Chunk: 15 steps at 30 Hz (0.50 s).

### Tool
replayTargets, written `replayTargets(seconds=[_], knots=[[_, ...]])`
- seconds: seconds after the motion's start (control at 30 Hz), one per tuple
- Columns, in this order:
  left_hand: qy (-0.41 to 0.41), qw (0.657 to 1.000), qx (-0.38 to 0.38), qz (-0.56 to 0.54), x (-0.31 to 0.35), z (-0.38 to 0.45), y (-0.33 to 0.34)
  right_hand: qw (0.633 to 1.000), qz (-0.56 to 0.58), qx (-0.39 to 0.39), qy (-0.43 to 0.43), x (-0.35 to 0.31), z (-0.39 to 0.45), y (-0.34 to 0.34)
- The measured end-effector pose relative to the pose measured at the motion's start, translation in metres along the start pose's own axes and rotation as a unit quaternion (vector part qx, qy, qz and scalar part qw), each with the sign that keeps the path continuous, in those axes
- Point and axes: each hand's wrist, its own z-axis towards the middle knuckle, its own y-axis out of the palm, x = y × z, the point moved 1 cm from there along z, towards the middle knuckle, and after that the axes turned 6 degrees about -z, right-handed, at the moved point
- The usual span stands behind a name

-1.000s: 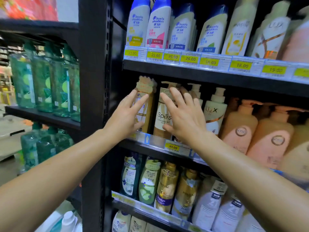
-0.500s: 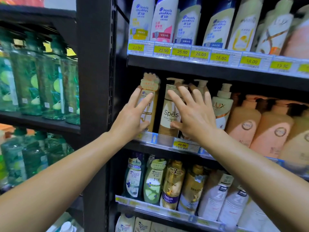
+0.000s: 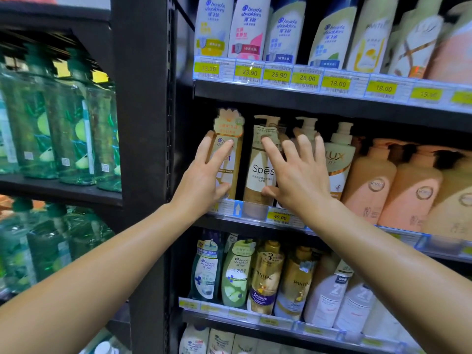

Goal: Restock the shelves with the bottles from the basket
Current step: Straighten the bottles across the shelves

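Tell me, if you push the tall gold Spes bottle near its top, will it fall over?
Probably it could tip: the Spes bottle is tall and narrow with a pump on top. It looks like stiff plastic, so likely won't squash. The right hand spread on it and close neighbours should steady it.

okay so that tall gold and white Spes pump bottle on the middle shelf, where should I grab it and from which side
Grip the gold and white Spes pump bottle around its straight lower body, coming in from the front. It stands upright at the shelf edge, and neighbouring bottles likely block a sideways reach. The slim pump neck on top sits close under the upper shelf, so it probably gives a poorer hold.
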Motion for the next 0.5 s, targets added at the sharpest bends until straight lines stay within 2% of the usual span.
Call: replayTargets(seconds=[0.37, 0.5], knots=[[-0.003, 1.0, 0.002, 0.019, 0.003, -0.002, -0.002, 0.999, 0.022, -0.026, 0.01, 0.001, -0.005, -0.008], [0.024, 0.999, 0.047, 0.012, 0.012, -0.026, -0.013, 0.993, 0.102, 0.048, 0.026, -0.005, -0.031, -0.016]])
